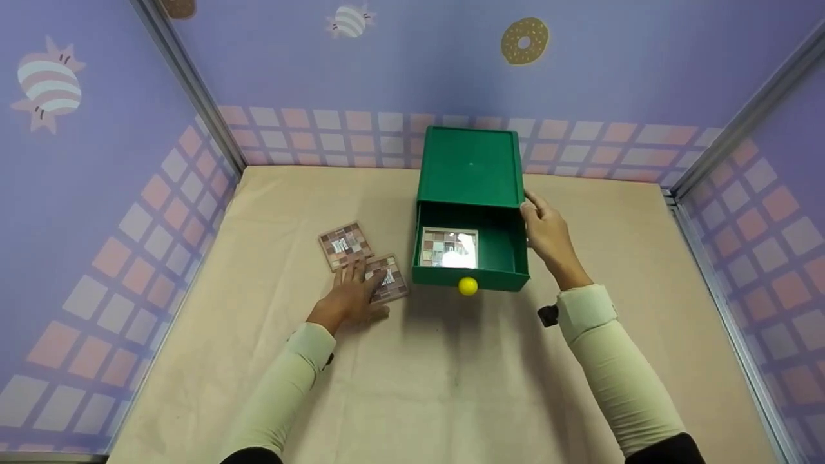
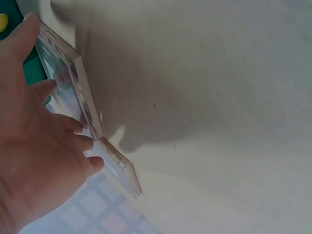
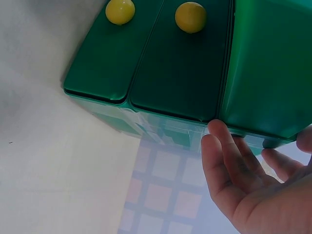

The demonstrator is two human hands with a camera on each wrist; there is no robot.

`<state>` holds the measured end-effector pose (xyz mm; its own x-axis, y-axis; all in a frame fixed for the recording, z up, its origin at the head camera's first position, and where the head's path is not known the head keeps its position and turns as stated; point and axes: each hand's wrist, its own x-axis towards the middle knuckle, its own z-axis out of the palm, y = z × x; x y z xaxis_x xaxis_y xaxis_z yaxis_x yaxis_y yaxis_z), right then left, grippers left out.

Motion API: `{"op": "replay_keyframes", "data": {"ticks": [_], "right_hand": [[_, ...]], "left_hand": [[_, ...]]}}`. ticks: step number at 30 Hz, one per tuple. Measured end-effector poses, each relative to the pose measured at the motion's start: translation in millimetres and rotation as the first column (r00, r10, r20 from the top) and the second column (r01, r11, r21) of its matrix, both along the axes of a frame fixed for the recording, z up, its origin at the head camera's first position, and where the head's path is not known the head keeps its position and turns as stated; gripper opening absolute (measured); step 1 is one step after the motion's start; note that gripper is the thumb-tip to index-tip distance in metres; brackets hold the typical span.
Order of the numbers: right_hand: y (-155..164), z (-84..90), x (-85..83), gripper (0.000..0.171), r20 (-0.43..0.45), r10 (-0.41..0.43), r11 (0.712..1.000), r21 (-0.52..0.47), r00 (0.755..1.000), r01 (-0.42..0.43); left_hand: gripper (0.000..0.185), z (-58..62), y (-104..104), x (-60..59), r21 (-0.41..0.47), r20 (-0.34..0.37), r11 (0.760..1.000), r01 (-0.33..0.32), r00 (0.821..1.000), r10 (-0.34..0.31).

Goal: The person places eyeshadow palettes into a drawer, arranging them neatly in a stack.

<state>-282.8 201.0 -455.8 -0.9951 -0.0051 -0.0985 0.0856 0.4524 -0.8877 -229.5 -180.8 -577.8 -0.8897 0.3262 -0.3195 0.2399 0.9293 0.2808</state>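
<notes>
Head view: left hand (image 1: pixel 351 293), fingers flat, rests on a checkered palette (image 1: pixel 389 278); another palette (image 1: pixel 345 245) just behind. Right hand (image 1: pixel 548 232), fingers straight, touches the green drawer box (image 1: pixel 470 169), drawer (image 1: pixel 499 254) open.

The bench (image 1: pixel 451 386) has a soft tan cloth on top. Purple walls (image 1: pixel 612 77) stand on three sides. Pink and white squares (image 1: pixel 335 129) run along the bottom of them. A donut picture (image 1: pixel 524 40) and striped bees (image 1: pixel 49 84) are up high. Grey metal posts (image 1: pixel 193 90) stand in the corners.
</notes>
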Motion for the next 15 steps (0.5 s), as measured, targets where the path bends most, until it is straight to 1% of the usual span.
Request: {"op": "replay_keyframes", "data": {"ticks": [3, 6, 9, 12, 15], "right_hand": [[-0.1, 0.0, 0.0, 0.057, 0.001, -0.002, 1.0, -0.003, 1.0, 0.002], [-0.4, -0.2, 0.3, 0.056, -0.001, -0.002, 1.0, -0.001, 1.0, 0.002], [-0.9, -0.2, 0.9, 0.056, -0.002, 0.0, 1.0, -0.004, 1.0, 0.0], [-0.9, -0.7, 1.0, 0.057, -0.002, -0.001, 1.0, -0.013, 1.0, 0.001], [-0.7, -1.5, 0.6, 0.057, -0.001, -0.006, 1.0, -0.024, 1.0, 0.006]], "left_hand": [[0.086, -0.2, -1.1, 0.5, 0.006, 0.007, 1.0, -0.013, 1.0, 0.013], [0.085, -1.5, -2.6, 1.2, 0.03, 0.009, 0.999, -0.024, 1.0, 0.024], [0.085, -2.8, -4.0, 2.2, 0.04, 0.01, 0.999, -0.024, 1.0, 0.023], [0.083, -2.6, -4.6, 2.9, 0.051, 0.002, 0.998, -0.023, 1.0, 0.023], [0.08, -1.4, -4.5, 3.2, 0.065, -0.023, 0.998, -0.019, 1.0, 0.021]]}}
